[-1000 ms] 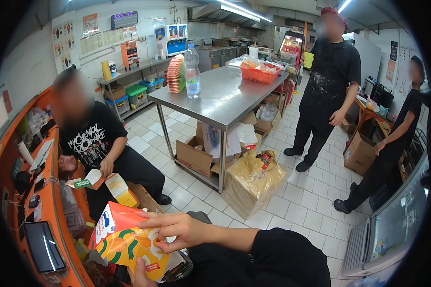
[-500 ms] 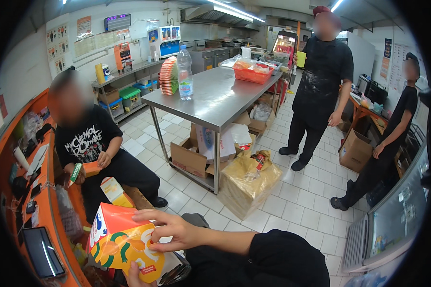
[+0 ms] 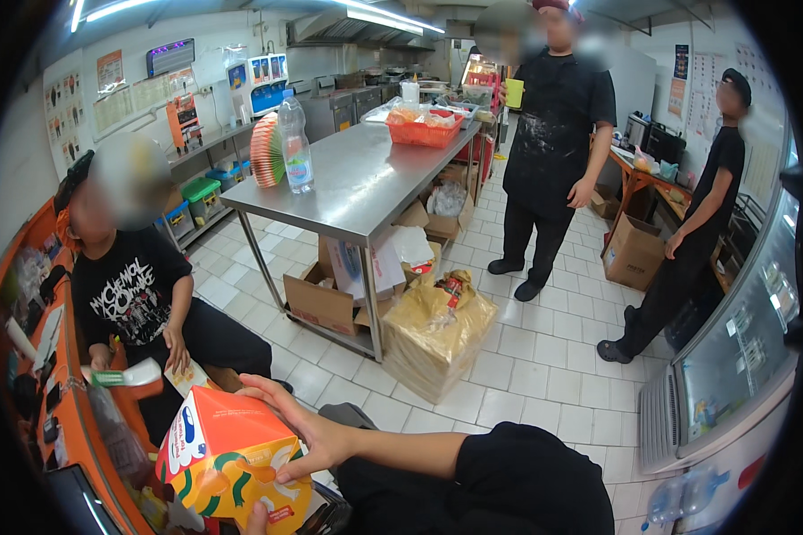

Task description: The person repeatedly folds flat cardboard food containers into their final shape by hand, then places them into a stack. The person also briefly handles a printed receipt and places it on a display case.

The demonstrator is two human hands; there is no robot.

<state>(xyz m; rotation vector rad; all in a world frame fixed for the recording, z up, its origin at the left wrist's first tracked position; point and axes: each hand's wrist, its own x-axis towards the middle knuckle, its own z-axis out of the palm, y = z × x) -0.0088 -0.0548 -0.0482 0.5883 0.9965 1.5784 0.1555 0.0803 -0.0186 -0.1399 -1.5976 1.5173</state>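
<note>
Spanning mid-scene: steel desk (image 3: 330,201); nr left, red/yellow carton (image 3: 232,455) in hand.
Far right of desk, standing co-worker (image 3: 553,125) in black; at left, seated co-worker (image 3: 138,294), also in black. Just beside desk's near leg, on tiled floor (image 3: 544,392): yellowish plastic-wrapped bundle (image 3: 437,343). Desk's far end: red basket (image 3: 419,132), filled. Carton up off the floor, tilted, plain red top, patterned yellow sides. Desk's near left end: clear bottle (image 3: 296,152), upright, w/ striped fan-shaped stack (image 3: 266,153) just left. R hand (image 3: 319,439): grip closed on carton, fingers over top's far edge, thumb on patterned side. L hand (image 3: 257,519): only thumb shows, on carton's lower near side; fingers hidden, can't tell how closed that grip is. Smallest: yellow-green cup (image 3: 514,94), far, in standing co-worker's hand.
</note>
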